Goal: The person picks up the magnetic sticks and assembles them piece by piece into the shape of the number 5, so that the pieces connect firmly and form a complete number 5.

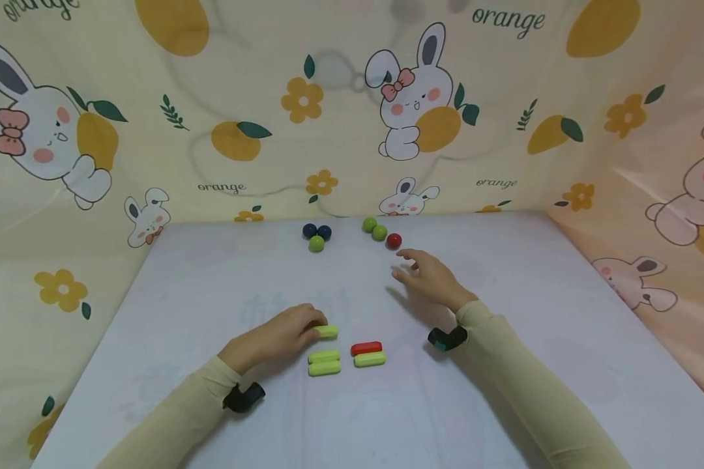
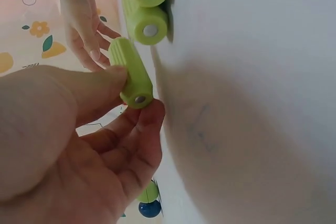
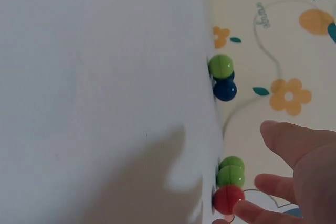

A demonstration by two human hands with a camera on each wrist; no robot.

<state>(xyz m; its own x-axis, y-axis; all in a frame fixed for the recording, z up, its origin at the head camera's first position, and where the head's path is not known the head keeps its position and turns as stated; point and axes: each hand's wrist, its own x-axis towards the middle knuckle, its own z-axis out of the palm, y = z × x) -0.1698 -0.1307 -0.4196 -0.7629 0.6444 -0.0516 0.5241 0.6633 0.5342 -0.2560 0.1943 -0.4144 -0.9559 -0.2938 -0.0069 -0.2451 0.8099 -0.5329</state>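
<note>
My left hand (image 1: pixel 283 333) pinches a yellow-green magnetic rod (image 2: pixel 135 74) between thumb and fingertips. The rod has ridged sides and a round metal spot at its end. Just nearer to me lies a pair of yellow-green rods (image 1: pixel 324 369), side by side. To their right a red rod (image 1: pixel 366 348) lies against another yellow-green rod (image 1: pixel 370 359). My right hand (image 1: pixel 433 280) reaches out over the far part of the table, fingers spread and holding nothing. Its fingertips are close to a red ball (image 1: pixel 394 241), which they partly overlap in the right wrist view.
Two green balls (image 1: pixel 379 232) sit left of the red ball. Farther left, two dark blue balls (image 1: pixel 324 232) and a green ball (image 1: pixel 316 243) are bunched together. Behind the white table (image 1: pixel 211 273) hangs a cloth (image 1: pixel 340 143) printed with rabbits and oranges, which also covers both sides.
</note>
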